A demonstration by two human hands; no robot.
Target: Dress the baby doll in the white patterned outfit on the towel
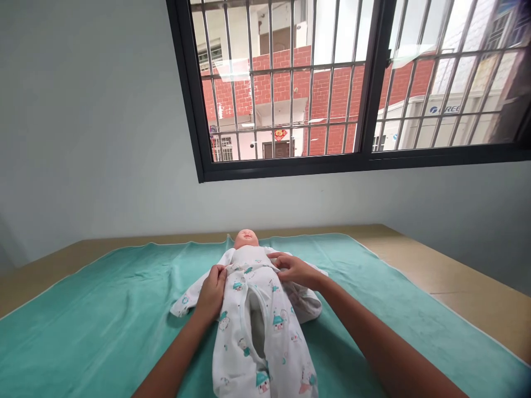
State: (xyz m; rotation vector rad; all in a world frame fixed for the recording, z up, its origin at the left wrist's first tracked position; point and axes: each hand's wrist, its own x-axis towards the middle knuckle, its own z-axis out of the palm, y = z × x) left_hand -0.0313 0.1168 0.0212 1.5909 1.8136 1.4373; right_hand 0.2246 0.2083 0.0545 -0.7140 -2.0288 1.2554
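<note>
A baby doll [246, 238] lies on its back on a teal blanket [103, 309], head toward the window. It wears a white printed romper [265, 326] whose front is partly open down the middle. My left hand [212, 293] lies on the romper's left side near the doll's chest, fingers pinching the fabric edge. My right hand [292, 270] rests on the romper's right chest flap, fingers curled on the cloth. Both forearms reach in from the bottom of the view.
The blanket covers most of a wooden table [464, 276], whose bare edge shows at the right and back. A grey wall and a barred window [332, 83] stand behind the table.
</note>
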